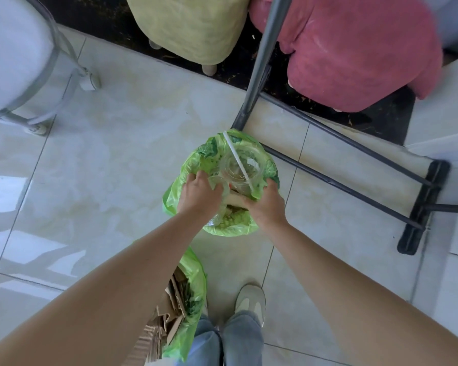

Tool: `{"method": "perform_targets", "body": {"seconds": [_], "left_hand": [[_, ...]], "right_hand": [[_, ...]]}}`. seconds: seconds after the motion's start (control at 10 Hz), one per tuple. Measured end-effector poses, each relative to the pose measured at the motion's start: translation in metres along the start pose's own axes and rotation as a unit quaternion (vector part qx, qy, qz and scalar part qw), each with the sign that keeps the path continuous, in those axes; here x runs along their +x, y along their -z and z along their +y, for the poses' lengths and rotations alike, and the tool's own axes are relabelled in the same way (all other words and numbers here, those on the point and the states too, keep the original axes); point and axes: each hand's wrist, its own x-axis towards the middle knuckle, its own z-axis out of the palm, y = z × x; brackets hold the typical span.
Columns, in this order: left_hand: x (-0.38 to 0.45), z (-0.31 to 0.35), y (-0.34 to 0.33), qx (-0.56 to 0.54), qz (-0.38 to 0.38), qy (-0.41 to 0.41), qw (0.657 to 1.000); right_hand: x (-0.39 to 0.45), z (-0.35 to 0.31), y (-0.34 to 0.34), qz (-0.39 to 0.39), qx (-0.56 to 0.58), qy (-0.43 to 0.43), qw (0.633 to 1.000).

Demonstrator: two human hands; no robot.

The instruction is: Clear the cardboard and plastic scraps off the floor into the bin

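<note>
Bin: we saw a small round bin lined with a thin, crinkled green plastic bag (188,165) standing on the pale glossy tile floor (122,128), just beside the foot of a dark metal stand (251,101).
Contents: a clear plastic cup with a domed lid (242,167) lay on top, a white straw (237,157) running across it from the far rim toward our right hand; a short tan cardboard tube (234,199) sat between the hands.
Left hand: our left hand (198,194) pressed down at the bin's left rim, fingers curled into the scraps; exactly what it held we could not tell.
Right hand: our right hand (266,204) was at the near-right rim, fingers curled over the end of the tube, as best we could judge.
Key relation: the scraps lay directly under and between both hands, the tube's long axis running left to right from one hand to the other; the right hand was nearer the tube and straw.
Second bag: a green plastic bag of corrugated brown cardboard pieces (175,299) stood near our feet, behind the left forearm.
Judgement: we took the step to be packing the load down; the springy cup looked liable to pop back up.
</note>
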Motion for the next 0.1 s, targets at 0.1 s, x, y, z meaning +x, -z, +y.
{"method": "perform_targets", "body": {"seconds": [0.1], "left_hand": [[-0.0183,-0.0009,0.0133,0.008,0.006,-0.009,1.0]], "right_hand": [[-0.0168,-0.0036,0.0116,0.02,-0.008,-0.002,1.0]]}}
